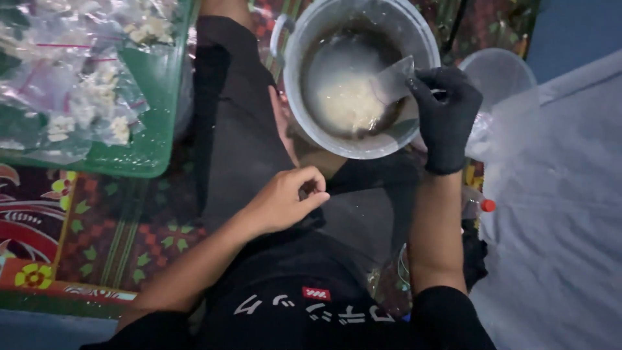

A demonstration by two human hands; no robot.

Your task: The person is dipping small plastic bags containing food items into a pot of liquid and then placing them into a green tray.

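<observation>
Head view: a small clear bag [394,79] is being pinched shut-fingered by the gloved right hand [446,116] over the pot [295,84], above a pale heap in dark liquid. The bare left hand [285,198] is being held loosely curled, empty, over the lap. Bagged pieces on the green tray [146,152] are being cut off by the frame.

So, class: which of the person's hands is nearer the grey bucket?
Right. The gloved right hand is at the grey bucket rim, holding a small clear bag; the bare left hand is below it, apart.
</observation>
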